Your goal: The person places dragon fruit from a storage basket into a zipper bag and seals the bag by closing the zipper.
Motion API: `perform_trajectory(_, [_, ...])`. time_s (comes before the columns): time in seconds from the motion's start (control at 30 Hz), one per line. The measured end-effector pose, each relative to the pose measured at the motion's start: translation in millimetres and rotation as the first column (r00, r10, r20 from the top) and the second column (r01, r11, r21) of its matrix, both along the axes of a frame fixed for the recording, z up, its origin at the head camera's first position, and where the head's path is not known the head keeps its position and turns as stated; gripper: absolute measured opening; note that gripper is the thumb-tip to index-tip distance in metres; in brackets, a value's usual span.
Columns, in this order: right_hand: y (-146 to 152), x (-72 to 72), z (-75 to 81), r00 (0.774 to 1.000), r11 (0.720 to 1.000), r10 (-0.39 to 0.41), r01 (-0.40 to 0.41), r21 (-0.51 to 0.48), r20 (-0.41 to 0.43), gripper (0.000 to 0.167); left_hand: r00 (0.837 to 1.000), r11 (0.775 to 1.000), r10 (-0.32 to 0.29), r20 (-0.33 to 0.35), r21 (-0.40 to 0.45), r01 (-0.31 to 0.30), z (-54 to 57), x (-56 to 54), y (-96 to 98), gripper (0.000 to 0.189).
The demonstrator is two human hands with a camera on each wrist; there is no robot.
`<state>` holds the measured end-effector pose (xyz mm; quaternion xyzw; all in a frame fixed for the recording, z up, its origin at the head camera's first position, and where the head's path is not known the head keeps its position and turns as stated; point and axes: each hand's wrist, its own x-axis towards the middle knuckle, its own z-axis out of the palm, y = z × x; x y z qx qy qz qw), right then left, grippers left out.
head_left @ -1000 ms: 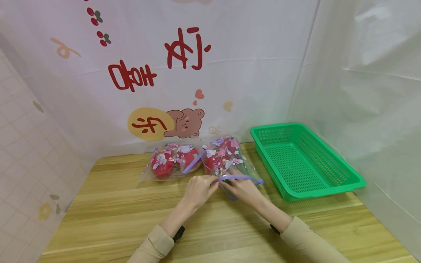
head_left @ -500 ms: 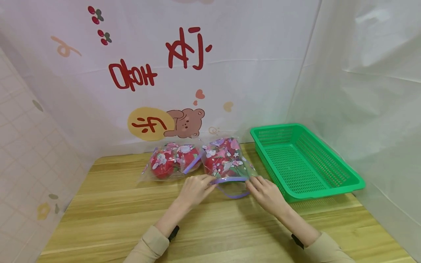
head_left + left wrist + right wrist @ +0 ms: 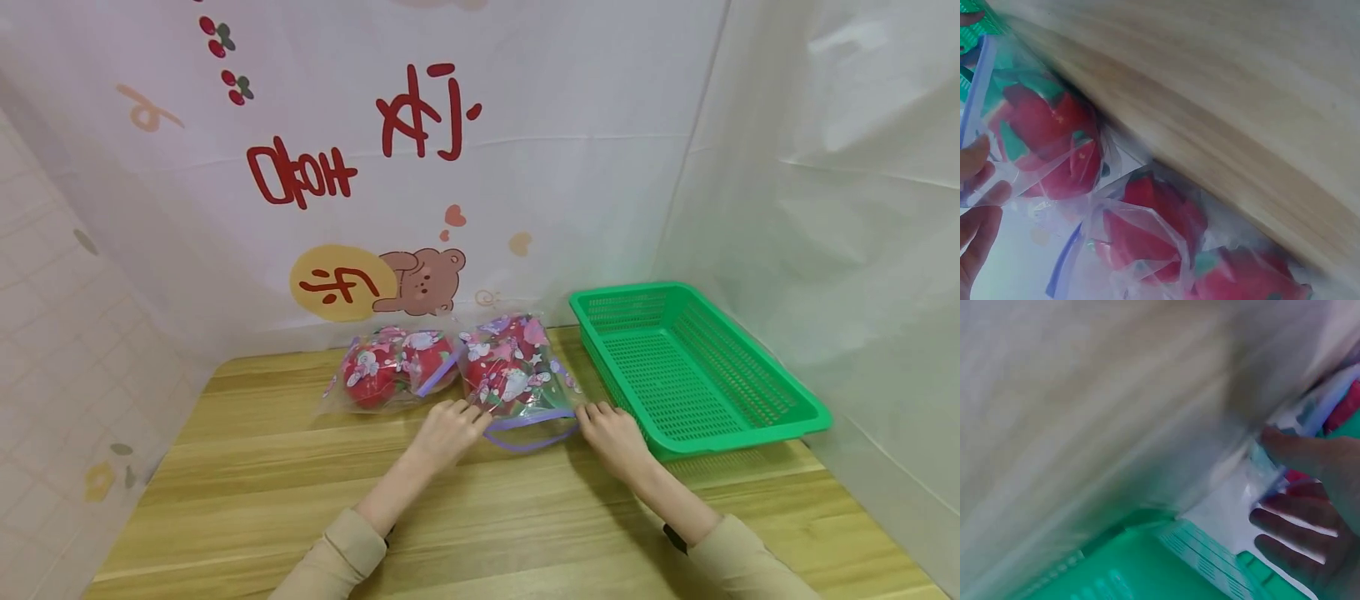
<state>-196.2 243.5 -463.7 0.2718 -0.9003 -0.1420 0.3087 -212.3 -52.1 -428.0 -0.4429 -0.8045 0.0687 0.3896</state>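
A clear zip bag [image 3: 512, 392] printed with pink and white cartoon figures lies at the middle back of the table. Inside are red fruits with green-tipped scales, like dragon fruits [image 3: 1054, 134]. Its purple-edged mouth [image 3: 525, 422] faces the person and gapes slightly. My left hand [image 3: 447, 433] pinches the left corner of that mouth, thumb and fingers on the film in the left wrist view. At the right corner, my right hand [image 3: 617, 440] holds the edge between thumb and fingers. Left of it, touching or nearly so, lies a second such bag [image 3: 397, 371] with red fruits inside.
A green plastic basket [image 3: 750, 429] with slotted walls stands on the right, close beside my right hand. The wooden table [image 3: 262, 483] ends at a white printed sheet [image 3: 585, 167] at the back, with more sheeting on both sides.
My right hand has come out of the bag's mouth and moved right to its right corner. The left hand stays at the left corner. The mouth now lies stretched between both hands.
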Motion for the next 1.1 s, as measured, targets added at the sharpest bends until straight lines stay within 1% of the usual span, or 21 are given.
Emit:
perform_trajectory(0.1, [-1.2,-4.4,-3.4,1.0,1.0,-0.007,0.007,-0.016,-0.006,0.016,1.0,0.999,-0.008,-0.009,0.032,0.008,-2.1,-1.1,-1.4,0.009])
perform_trajectory(0.27, [-2.3,-11.7,-4.6,1.0,1.0,-0.009,0.009,-0.027,-0.024,0.022,0.998,0.99,-0.024,-0.056,0.14,0.032,-5.9,-6.4,-2.1,0.007])
perform_trajectory(0.33, [-2.2,-13.1,-4.6,0.999,0.999,-0.001,0.0,-0.037,-0.034,0.022,0.997,0.981,-0.036,-0.074,0.186,0.049,-6.2,-8.2,-2.7,0.007])
perform_trajectory(0.4, [-2.1,-13.2,-4.1,0.998,0.998,0.02,-0.023,-0.066,-0.054,0.019,0.995,0.971,-0.05,-0.091,0.227,0.07,-5.4,-10.3,-3.6,0.007])
perform_trajectory(0.47, [-2.0,-12.7,-2.8,0.995,0.994,0.046,-0.055,-0.1,-0.088,0.014,0.993,0.96,-0.065,-0.103,0.265,0.09,-2.3,-11.9,-5.2,0.007])
perform_trajectory(0.57, [-3.7,-10.5,3.1,0.986,0.982,0.085,-0.108,-0.153,-0.146,0.01,0.988,0.939,-0.082,-0.13,0.322,0.12,4.5,-15.0,-9.6,0.011])
perform_trajectory(0.63, [-6.5,-8.4,10.5,0.979,0.975,0.1,-0.132,-0.181,-0.179,0.011,0.986,0.927,-0.073,-0.152,0.353,0.123,10.7,-16.3,-14.0,0.017])
perform_trajectory(0.73, [-12.7,-5.3,27.4,0.97,0.964,0.103,-0.152,-0.219,-0.22,0.014,0.984,0.91,-0.053,-0.168,0.399,0.116,21.1,-17.2,-21.5,0.024])
perform_trajectory(0.8, [-16.2,-3.9,40.4,0.966,0.961,0.089,-0.147,-0.234,-0.241,0.017,0.987,0.9,-0.036,-0.155,0.424,0.099,27.6,-17.4,-25.6,0.023])
perform_trajectory(0.9, [-18.7,-3.5,58.4,0.964,0.958,0.058,-0.127,-0.258,-0.258,0.02,0.993,0.883,-0.028,-0.115,0.463,0.078,36.8,-16.7,-29.9,0.022])
perform_trajectory(1.0, [-17.7,-5.6,73.5,0.958,0.944,0.037,-0.126,-0.304,-0.283,0.019,0.996,0.864,-0.03,-0.081,0.499,0.066,44.0,-15.3,-32.9,0.023])
perform_trajectory(1.1, [-16.5,-8.6,85.5,0.949,0.932,0.025,-0.136,-0.337,-0.315,0.02,0.997,0.849,-0.039,-0.07,0.524,0.07,50.4,-13.3,-35.3,0.022])
